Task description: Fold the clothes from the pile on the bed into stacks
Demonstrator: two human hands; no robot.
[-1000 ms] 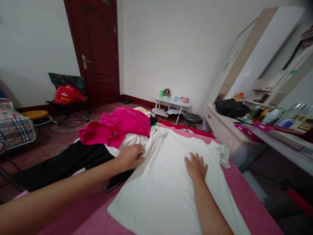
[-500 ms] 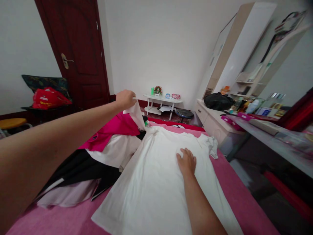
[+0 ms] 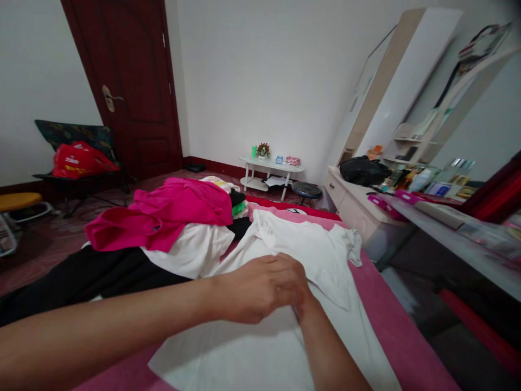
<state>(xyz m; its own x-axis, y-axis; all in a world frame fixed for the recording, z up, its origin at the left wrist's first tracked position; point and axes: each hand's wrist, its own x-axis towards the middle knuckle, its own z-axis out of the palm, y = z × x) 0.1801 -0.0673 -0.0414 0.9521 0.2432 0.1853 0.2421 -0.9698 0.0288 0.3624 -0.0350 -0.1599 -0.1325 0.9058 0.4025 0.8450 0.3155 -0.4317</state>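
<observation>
A white T-shirt [image 3: 321,252] lies spread on the pink bed cover [image 3: 411,353], its left side folded across its middle. My left hand [image 3: 260,288] reaches across the shirt with its fingers curled shut on the folded-over cloth. That hand covers my right hand, and only my right forearm [image 3: 328,350] shows, lying on the shirt. The right fingers are out of sight.
A heap of clothes lies to the left: a bright pink garment [image 3: 171,212], a white one [image 3: 191,252] and black trousers [image 3: 81,277]. A cluttered dresser [image 3: 366,209] stands to the right. Beyond the bed are a small white table [image 3: 271,165], a stool [image 3: 306,190] and a dark red door [image 3: 130,81].
My left hand, which held the shirt's left sleeve up high, has swung down and right, laying that side over the shirt's middle and covering my right hand.
</observation>
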